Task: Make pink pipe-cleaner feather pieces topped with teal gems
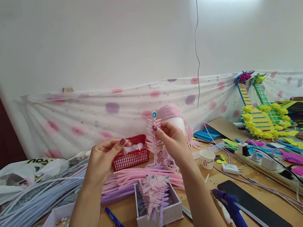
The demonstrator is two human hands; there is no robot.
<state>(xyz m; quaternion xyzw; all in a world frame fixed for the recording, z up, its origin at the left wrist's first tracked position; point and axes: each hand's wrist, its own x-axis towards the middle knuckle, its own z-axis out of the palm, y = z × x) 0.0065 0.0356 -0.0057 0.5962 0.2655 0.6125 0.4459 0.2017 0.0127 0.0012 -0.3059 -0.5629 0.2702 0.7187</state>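
1. Head view: A person's right hand (172, 137) pinches a pink leaf-shaped piece (153, 140) upright, its blue gem (154, 115) uppermost, before patterned cloth (131, 110).
2. The left hand (105, 154) is raised to the piece's left, thumb and fingertips drawn close; whether they grip anything cannot be told.
3. A gap separates left hand and piece, a red basket (131, 159) behind.
4. Below, a white box (173, 215) and blue marker (117, 223) edge a strip of wooden table (127, 209).
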